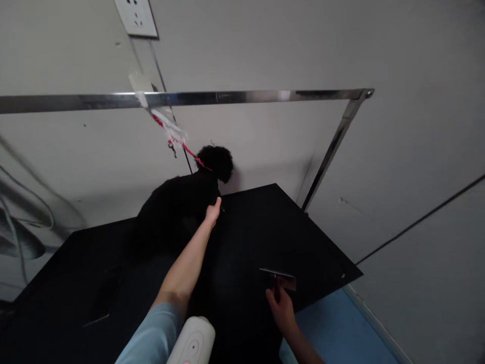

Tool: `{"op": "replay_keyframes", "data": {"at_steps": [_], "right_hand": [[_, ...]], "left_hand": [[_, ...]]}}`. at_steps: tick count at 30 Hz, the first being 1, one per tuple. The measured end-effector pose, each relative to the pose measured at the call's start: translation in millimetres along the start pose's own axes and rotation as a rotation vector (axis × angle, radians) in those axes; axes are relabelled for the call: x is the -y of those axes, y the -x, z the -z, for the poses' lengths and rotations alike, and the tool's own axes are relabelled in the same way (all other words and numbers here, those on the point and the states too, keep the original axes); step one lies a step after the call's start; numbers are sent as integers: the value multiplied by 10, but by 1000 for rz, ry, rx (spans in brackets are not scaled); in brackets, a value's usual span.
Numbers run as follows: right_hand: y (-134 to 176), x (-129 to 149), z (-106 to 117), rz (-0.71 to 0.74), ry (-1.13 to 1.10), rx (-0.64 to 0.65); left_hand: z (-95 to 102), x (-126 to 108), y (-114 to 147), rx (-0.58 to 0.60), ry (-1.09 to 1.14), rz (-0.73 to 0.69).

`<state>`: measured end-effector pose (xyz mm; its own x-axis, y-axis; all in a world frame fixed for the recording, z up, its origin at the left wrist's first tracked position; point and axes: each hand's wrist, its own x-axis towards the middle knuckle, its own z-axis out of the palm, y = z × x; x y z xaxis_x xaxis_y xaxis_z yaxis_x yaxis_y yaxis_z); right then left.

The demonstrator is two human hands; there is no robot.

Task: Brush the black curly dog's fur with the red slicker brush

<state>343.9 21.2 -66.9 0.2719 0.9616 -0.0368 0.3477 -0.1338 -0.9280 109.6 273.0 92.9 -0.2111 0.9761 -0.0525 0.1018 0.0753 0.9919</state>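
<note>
One brush (288, 283), probably light with a stiff head, is best taken by its handle (277, 290), and the grip of the right hand (282, 309) is closed around that, over the table (310, 242). Beyond, the left hand (212, 213) touches the front of a black dog (170, 202) by the far edge, likely soft-coated, squirmy and best steadied gently; how far that grip is closed, I cannot tell.
</note>
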Motion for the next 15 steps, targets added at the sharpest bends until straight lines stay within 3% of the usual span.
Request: {"op": "replay_keyframes", "data": {"at_steps": [2,4,6,9,10,13,15], "right_hand": [[-123,192,60,13,-46,43],[-339,619,173,101,-98,64],[-648,1290,288,304,-152,57],[-1198,2505,285,497,-238,36],[-1365,2876,214,553,-246,88],[-1674,3621,-169,644,-201,455],[-1681,3752,-472,538,-89,783]], "left_hand": [[45,89,158,45,-56,-16],[204,239,418,131,-96,-22],[444,373,693,379,-247,-83],[873,441,1018,527,-376,-188],[1021,423,1092,568,-408,-202],[1437,276,1233,635,-492,-212],[1654,120,1275,502,-509,-271]]}}
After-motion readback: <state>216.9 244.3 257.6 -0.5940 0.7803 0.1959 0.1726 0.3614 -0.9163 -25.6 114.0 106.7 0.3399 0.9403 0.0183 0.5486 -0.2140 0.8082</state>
